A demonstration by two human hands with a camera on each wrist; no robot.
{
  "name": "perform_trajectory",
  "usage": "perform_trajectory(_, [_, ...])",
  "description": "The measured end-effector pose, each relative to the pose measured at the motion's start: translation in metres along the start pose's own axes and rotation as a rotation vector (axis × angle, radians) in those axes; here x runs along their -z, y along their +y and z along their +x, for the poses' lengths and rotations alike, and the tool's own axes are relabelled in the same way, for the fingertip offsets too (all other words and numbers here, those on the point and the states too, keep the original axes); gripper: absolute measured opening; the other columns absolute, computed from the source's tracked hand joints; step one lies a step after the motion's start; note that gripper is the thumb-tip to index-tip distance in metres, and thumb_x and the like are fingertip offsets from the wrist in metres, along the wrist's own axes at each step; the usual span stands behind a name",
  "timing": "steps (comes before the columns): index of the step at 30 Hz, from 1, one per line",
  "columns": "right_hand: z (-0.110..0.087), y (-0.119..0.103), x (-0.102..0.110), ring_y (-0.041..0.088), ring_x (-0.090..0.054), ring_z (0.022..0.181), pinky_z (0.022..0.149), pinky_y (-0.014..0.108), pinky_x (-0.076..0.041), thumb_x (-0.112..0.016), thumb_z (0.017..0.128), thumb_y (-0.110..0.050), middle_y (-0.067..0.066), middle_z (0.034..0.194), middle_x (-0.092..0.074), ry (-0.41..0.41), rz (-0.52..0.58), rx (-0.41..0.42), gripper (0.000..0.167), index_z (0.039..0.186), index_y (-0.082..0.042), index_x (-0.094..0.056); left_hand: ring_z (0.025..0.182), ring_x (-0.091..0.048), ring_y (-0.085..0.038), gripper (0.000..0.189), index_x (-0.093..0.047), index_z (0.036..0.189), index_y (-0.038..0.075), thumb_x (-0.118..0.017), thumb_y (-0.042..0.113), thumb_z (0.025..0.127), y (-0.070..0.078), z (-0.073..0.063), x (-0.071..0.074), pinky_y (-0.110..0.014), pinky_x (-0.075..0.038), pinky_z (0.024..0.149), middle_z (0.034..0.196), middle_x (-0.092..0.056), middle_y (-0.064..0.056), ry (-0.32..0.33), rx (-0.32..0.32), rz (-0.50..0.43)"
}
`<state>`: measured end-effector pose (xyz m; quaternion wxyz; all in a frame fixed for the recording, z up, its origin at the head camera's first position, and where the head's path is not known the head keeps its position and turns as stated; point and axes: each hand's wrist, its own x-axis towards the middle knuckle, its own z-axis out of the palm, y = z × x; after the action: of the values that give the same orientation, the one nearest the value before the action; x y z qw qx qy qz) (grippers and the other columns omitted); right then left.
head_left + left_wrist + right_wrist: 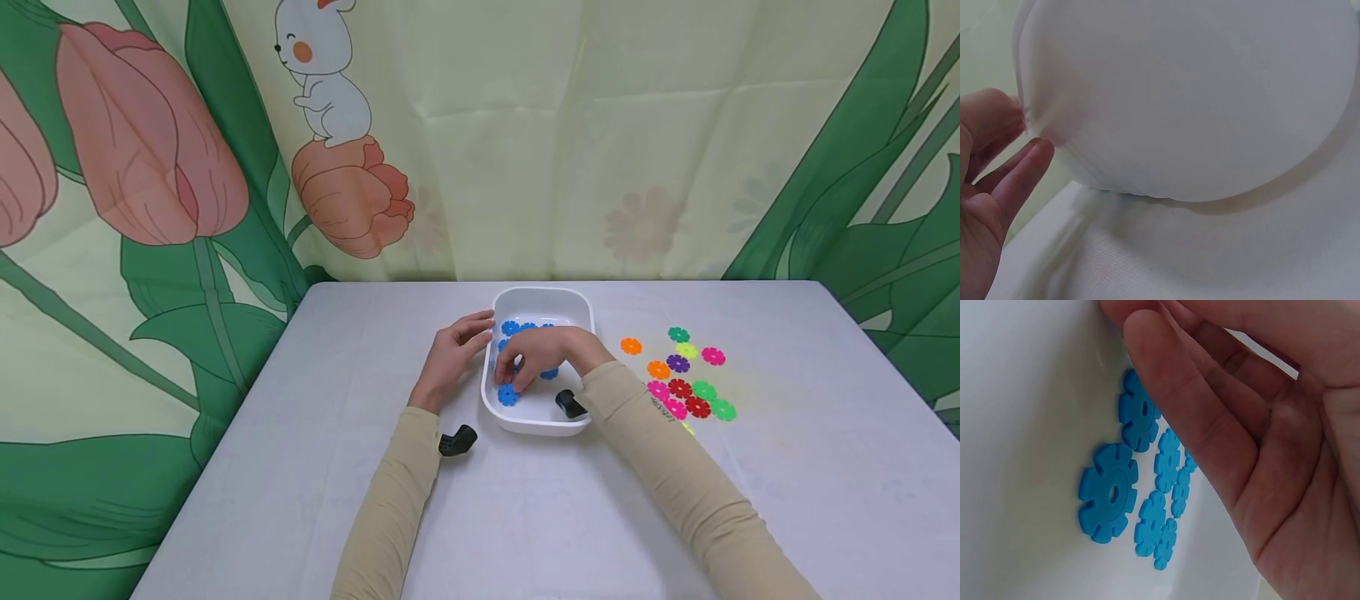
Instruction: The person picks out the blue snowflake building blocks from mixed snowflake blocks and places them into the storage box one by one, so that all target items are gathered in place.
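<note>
A white plastic tray (pixel 540 425) sits on the table with several blue flower-shaped discs (pixel 507 395) inside, notched round their edges. My left hand (pixel 452 358) rests its fingers against the tray's left side; the left wrist view shows the thumb and fingers at the tray wall (pixel 1191 106). Inside the tray, my right hand (pixel 543 354) hovers low over the discs, fingers loosely bent, close to the nearest blue disc. Seen from the right wrist, blue discs (pixel 1109 494) lie on the tray floor beside the fingers, and no disc shows in the hand. Some fingertips are cut off there.
Right of the tray, loose discs are scattered on the white table (pixel 825 467): orange (pixel 631 346), green (pixel 678 334), purple (pixel 678 363), pink (pixel 713 357), red (pixel 697 407) and yellow. The right forearm covers part of them. A printed curtain (pixel 510 167) hangs behind the table.
</note>
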<state>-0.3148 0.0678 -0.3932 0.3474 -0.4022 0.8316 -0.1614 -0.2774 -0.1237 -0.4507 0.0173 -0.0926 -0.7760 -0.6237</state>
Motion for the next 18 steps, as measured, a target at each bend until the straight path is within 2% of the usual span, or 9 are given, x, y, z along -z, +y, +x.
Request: perform_trajectory(18, [-0.0046,-0.0010,0.0013,0.015,-0.056,0.100,0.090,0.027,-0.049,-0.072,0.089,-0.018,-0.009,0.102,-0.065,0.009,0.021,0.010,0.023,0.112,-0.020,-0.071,0.129,-0.049,-0.010,0.030,-0.069,0.121,0.010,-0.065,0.024,0.095,0.0009,-0.0002,0.0000,-0.035,-0.038,0.110,0.133,-0.058,0.014,0.000,0.011,0.017])
